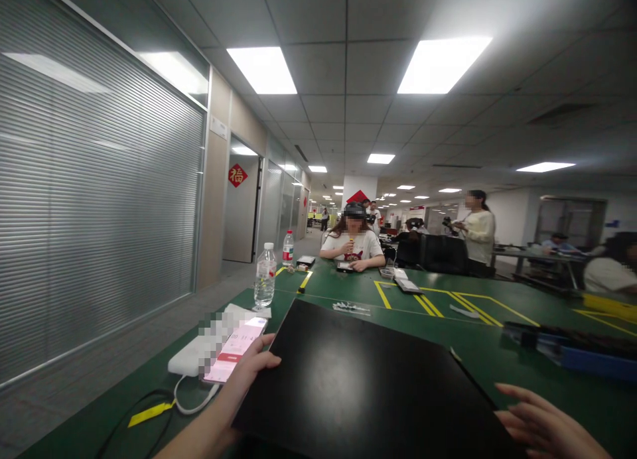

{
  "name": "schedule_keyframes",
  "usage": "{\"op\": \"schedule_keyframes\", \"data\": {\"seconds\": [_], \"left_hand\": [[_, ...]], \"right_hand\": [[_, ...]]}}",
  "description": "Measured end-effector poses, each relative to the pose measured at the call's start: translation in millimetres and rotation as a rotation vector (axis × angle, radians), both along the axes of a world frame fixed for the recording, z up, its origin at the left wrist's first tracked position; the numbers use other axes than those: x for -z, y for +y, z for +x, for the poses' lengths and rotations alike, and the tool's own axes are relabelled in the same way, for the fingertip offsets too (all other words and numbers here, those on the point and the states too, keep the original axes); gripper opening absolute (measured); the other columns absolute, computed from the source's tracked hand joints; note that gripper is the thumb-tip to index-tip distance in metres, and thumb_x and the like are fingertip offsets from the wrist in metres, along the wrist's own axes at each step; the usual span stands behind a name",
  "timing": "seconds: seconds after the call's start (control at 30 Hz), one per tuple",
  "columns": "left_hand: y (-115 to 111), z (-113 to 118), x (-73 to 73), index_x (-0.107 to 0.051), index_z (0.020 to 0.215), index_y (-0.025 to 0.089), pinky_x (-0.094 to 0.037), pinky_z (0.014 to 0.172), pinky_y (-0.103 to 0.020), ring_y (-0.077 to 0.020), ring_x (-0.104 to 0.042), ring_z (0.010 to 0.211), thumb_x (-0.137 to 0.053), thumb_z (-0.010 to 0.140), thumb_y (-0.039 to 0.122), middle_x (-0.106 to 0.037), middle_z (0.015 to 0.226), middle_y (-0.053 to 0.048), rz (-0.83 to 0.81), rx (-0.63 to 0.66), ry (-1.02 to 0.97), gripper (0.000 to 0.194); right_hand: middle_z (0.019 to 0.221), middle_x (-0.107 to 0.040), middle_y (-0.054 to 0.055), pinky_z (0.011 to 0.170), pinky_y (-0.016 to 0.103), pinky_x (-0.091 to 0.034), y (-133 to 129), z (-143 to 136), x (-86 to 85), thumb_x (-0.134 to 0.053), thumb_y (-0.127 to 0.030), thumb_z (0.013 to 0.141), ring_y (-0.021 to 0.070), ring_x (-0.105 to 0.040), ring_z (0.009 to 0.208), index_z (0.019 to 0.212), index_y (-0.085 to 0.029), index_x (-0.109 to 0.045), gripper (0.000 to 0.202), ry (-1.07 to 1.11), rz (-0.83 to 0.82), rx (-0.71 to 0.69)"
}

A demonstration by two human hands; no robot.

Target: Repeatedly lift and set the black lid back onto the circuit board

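A large flat black panel [363, 379] with a smooth, slightly shiny face is tilted up over the near side of the green table. My left hand [249, 373] grips it by the left edge, thumb on the face and the other fingers partly hidden behind. At the lower right, my right hand [542, 419] is by the panel's right edge with its fingers stretched out and apart. Whether those fingertips touch the edge I cannot tell. Beside my left hand lies a lit phone [233, 353] with a white cable plugged in.
A white power bank [186, 356] and a clear water bottle [265, 276] are at the left. Small metal parts [351, 308] lie beyond the panel. A blue tray [597, 359] stands at the right. Across the green table [338, 283], marked with yellow tape, sits a person [352, 243] at work.
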State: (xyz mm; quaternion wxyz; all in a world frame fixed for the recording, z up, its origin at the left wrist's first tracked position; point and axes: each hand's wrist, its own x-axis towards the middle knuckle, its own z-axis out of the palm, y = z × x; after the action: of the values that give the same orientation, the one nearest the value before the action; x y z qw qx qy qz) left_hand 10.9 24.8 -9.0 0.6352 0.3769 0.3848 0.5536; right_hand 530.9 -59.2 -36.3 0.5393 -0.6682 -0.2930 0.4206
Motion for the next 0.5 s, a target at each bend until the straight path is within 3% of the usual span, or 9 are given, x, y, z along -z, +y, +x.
{"op": "schedule_keyframes", "data": {"seconds": [0.1,0.3,0.5], "left_hand": [[9.6,-5.5,9.3,-0.067,0.102,0.021,-0.056,0.071,-0.037,-0.0275,-0.075,0.071,-0.082,0.052,0.021,-0.079,0.073,-0.001,0.012,0.009,0.015,0.052],[30.7,-12.9,27.0,-0.07,0.093,0.022,-0.053,0.071,-0.035,-0.0254,-0.073,0.067,-0.081,0.051,0.019,-0.077,0.068,0.002,0.065,-0.007,0.052,0.043],[27.9,-5.4,31.5,-0.067,0.094,0.024,-0.049,0.069,-0.033,-0.0259,-0.07,0.066,-0.08,0.051,0.018,-0.075,0.064,0.002,0.025,0.017,0.107,0.045]], "right_hand": [[0.087,-0.084,0.016,0.046,0.026,-0.049,2.9,1.6,6.9,-0.088,-0.044,0.053,0.026,-0.073,0.063,0.108,-0.025,-0.075,0.06,-0.041,0.034,0.02],[0.073,-0.081,0.02,0.038,0.024,-0.03,11.3,4.1,20.5,-0.086,-0.049,0.042,0.0187,-0.056,0.041,0.087,-0.023,-0.071,0.054,-0.083,0.051,0.046],[0.066,-0.078,0.018,0.036,0.028,-0.037,9.5,4.3,17.1,-0.08,-0.054,0.044,0.0206,-0.054,0.039,0.077,-0.026,-0.071,0.044,-0.147,0.04,0.094]]}}
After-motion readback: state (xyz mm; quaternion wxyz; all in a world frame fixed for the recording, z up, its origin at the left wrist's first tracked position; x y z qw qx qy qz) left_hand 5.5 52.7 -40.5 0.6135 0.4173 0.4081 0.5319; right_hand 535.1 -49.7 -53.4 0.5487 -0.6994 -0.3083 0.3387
